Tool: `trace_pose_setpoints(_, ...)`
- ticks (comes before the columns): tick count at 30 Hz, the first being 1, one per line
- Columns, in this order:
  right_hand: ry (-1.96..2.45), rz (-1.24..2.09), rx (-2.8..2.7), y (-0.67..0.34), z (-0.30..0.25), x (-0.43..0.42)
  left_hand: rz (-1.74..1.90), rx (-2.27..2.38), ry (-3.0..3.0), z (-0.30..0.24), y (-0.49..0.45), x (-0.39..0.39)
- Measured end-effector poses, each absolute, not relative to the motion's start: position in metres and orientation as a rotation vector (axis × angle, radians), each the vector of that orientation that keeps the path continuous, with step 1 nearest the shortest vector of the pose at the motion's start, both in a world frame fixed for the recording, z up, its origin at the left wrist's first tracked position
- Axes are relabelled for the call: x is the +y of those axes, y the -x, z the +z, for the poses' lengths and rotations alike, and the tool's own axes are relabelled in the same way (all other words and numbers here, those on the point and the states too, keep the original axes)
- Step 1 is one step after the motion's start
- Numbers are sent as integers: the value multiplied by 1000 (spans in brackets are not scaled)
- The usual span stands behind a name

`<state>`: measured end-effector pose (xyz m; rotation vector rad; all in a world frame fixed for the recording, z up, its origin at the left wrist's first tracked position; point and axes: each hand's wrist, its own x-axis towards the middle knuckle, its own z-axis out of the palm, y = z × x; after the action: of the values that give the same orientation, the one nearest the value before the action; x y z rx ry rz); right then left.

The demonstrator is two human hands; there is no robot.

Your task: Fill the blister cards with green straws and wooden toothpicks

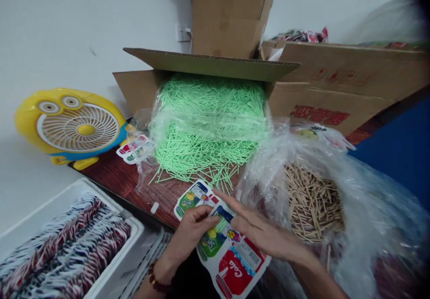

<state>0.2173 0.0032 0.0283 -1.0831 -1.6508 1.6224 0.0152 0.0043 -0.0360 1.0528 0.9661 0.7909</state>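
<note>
My left hand pinches the edge of a printed plastic pouch with cola and lemon-soda pictures, lying at the table's near edge. A few green sticks show at the pouch's mouth between my fingers. My right hand lies over the pouch's top, fingers stretched towards the left. A second, similar pouch lies just behind. A heap of green sticks spills from a clear bag in an open cardboard box. To the right sits a clear bag of tan wooden sticks.
A yellow cartoon desk fan stands at the left. A white crate of striped red, white and dark packets sits at lower left. More printed pouches lie by the fan. Cardboard boxes stand behind; something blue is at the right.
</note>
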Motion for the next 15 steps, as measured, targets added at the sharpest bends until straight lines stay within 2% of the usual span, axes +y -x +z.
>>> trace_pose_setpoints(4,1172,1606,-1777,-225,41,6,800,962,-1035,-38,-17,6)
trace_pose_setpoints(9,1200,1452,-1760,-235,28,12,931,933,-1039,-40,-19,10)
trace_pose_setpoints(15,1217,1543,-1674,-241,12,16,810,776,-951,-31,-25,14)
